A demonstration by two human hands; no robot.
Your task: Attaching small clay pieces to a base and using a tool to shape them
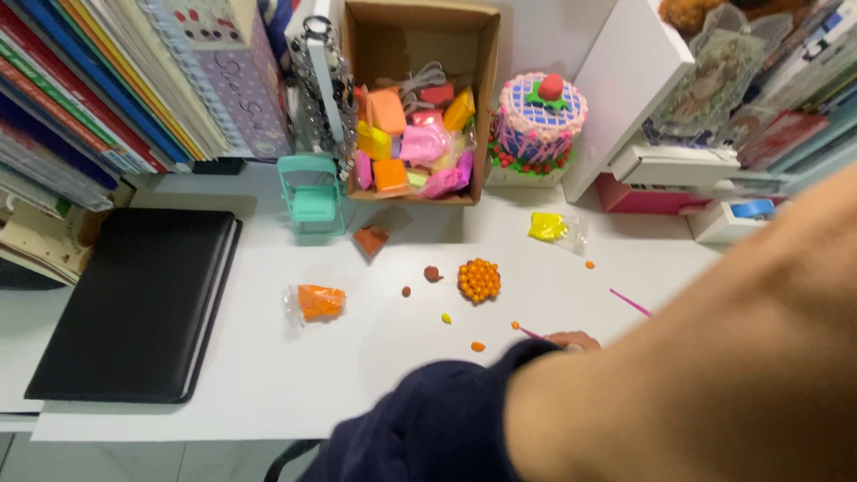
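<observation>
Near the frame's lower middle, your right hand (573,340) pinches a thin pink tool (530,333) on the tabletop (268,375). An orange ball cluster (479,280) sits formed; loose clay bits (478,346) remain. Your left hand isn't visible.

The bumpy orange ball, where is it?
The bumpy orange ball sits mid-table in the head view, right of a small brown lump, in front of the cardboard box.

Beyond hand (573,340): three clay bags — orange (319,302), brown (372,239), yellow (549,226); one orange ball cluster (479,280); one cardboard box (420,36).
</observation>
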